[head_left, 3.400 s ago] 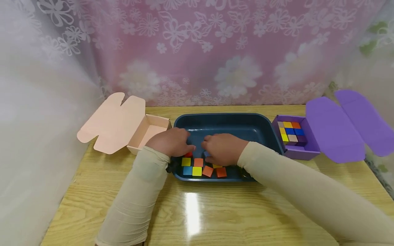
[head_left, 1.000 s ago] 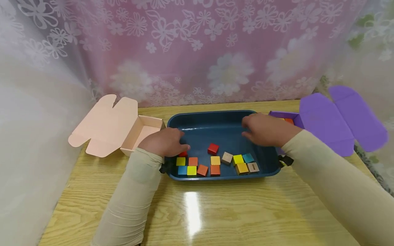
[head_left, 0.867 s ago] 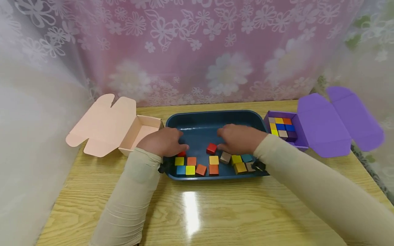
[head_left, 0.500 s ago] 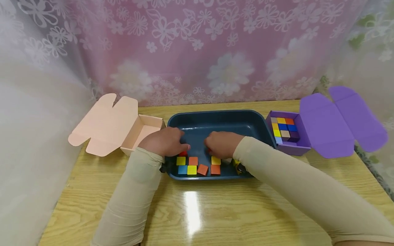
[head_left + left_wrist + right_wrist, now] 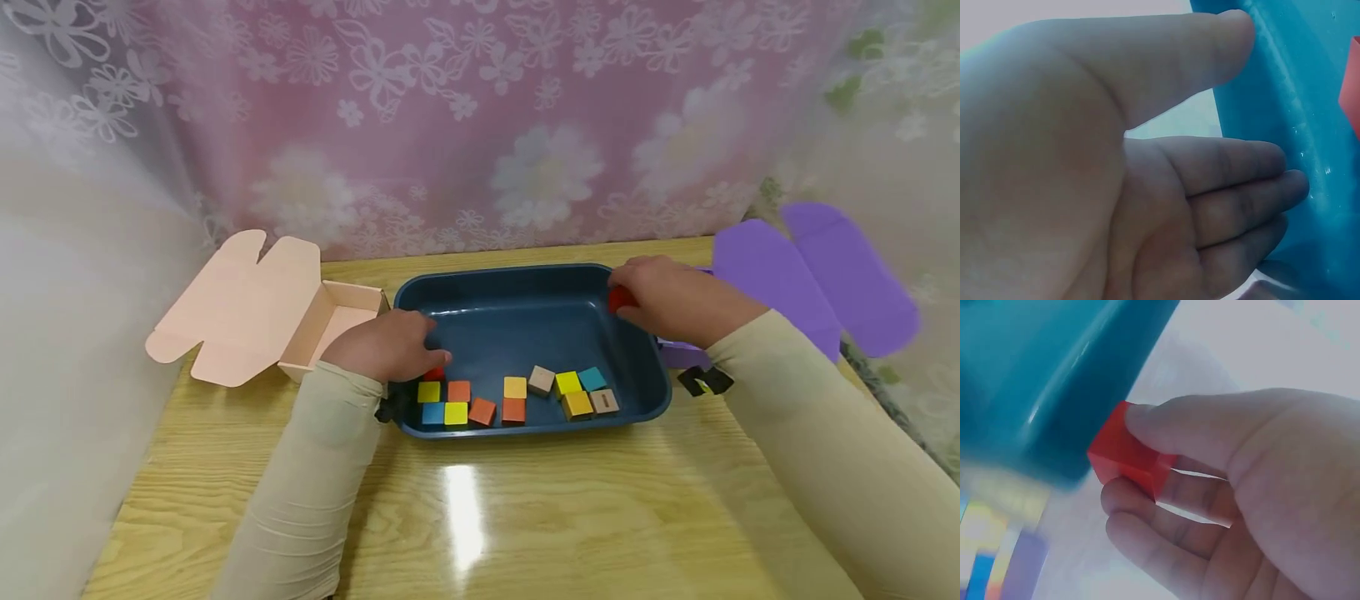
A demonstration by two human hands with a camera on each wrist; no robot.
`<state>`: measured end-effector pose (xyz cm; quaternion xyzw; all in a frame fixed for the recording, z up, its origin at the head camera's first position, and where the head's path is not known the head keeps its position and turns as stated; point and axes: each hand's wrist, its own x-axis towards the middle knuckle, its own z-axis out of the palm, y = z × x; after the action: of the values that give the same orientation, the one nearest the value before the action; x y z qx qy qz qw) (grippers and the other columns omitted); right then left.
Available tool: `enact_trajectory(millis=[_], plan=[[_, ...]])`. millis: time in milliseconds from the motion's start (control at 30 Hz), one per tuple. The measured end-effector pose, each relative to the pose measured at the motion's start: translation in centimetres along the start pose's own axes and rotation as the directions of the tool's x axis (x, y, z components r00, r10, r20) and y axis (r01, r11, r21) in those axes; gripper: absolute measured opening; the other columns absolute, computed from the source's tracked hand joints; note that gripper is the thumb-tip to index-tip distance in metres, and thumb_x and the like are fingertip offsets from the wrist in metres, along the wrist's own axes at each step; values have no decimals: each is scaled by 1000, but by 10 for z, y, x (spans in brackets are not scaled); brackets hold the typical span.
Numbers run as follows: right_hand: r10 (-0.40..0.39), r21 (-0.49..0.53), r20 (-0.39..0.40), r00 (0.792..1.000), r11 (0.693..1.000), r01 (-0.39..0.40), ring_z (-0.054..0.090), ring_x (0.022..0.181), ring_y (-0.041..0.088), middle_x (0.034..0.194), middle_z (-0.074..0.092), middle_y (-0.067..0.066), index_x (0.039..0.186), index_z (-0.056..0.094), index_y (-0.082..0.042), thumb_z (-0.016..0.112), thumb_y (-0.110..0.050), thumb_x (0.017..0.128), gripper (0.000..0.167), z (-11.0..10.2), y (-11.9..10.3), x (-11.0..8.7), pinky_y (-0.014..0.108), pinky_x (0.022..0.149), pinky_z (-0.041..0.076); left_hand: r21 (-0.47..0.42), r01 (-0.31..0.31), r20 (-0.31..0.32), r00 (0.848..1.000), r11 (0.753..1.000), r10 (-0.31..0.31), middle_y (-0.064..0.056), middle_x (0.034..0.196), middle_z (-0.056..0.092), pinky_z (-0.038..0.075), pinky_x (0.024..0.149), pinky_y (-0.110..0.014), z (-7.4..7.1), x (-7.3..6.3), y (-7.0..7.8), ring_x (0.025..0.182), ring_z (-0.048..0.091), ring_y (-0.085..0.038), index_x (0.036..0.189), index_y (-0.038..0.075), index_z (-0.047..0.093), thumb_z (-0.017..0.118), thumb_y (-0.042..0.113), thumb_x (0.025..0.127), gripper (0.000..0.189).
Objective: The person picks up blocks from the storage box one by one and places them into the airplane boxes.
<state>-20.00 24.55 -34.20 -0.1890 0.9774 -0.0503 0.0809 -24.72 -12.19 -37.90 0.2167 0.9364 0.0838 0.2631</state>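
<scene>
My right hand pinches a red cube between thumb and fingers. It hovers at the right rim of the dark blue tray, hiding most of the purple box. My left hand rests over the tray's left rim; in the left wrist view its thumb and fingers are extended, with nothing held. Under its thumb a second red cube partly shows. Several yellow, orange, blue and wood-coloured cubes lie along the tray's near side, among them a plain wooden cube and a teal one.
A peach cardboard box stands unlidded left of the tray, its flaps spread outward. The purple lid lies folded back at the right. Behind the wooden table hangs a pink floral curtain.
My right hand has picked the red cube from the middle of the tray and carried it right, toward the purple box. The left hand has stayed on the left rim.
</scene>
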Motion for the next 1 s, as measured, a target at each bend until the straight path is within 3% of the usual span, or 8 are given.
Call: enact_trajectory(millis=[200, 333, 467, 633, 833, 1000], plan=[[75, 53, 32, 997, 996, -77, 64, 79, 22, 91, 72, 4, 107, 77, -2, 82, -5, 97, 11, 17, 62, -17, 46, 74, 61, -6, -1, 0, 1000, 1000, 1, -14, 163, 58, 52, 115, -56, 1, -2, -5, 131, 64, -28, 162, 7, 56, 66, 49, 110, 67], [150, 40, 126, 981, 987, -156, 67, 84, 23, 96, 77, 5, 111, 80, -2, 85, -8, 95, 18, 31, 85, -27, 52, 81, 64, -4, 2, 4, 1000, 1000, -2, -14, 161, 59, 53, 113, -55, 1, -1, -5, 128, 65, -28, 161, 7, 57, 67, 48, 110, 66], [196, 50, 211, 958, 976, -211, 70, 92, 28, 106, 79, 11, 122, 80, 2, 88, -6, 92, 33, 37, 94, -27, 57, 85, 65, 2, 1, 4, 1000, 1000, -1, -15, 163, 58, 52, 115, -56, -1, -1, -3, 135, 64, -30, 162, 6, 56, 67, 48, 110, 67], [155, 72, 260, 953, 981, -179, 66, 82, 23, 93, 75, 3, 107, 81, -4, 84, -2, 92, 16, 46, 103, -16, 46, 76, 62, -2, 0, 1, 1000, 1000, 0, -15, 164, 57, 51, 116, -56, -1, -1, -2, 137, 63, -30, 163, 7, 56, 67, 48, 110, 68], [175, 56, 284, 943, 979, -198, 62, 78, 23, 88, 69, 4, 100, 75, -3, 81, 0, 92, 10, 51, 108, -9, 41, 73, 57, 3, 0, 0, 1000, 1000, 0, -13, 159, 61, 55, 111, -54, 0, 2, -1, 127, 66, -27, 160, 8, 58, 68, 49, 110, 66], [163, 48, 250, 954, 982, -180, 59, 73, 23, 83, 65, 6, 96, 71, 3, 80, 2, 92, 11, 43, 99, -10, 41, 69, 55, 13, 11, -3, 1000, 1000, -11, -13, 159, 60, 55, 112, -53, -2, 1, 1, 130, 65, -28, 160, 9, 59, 68, 50, 109, 66]])
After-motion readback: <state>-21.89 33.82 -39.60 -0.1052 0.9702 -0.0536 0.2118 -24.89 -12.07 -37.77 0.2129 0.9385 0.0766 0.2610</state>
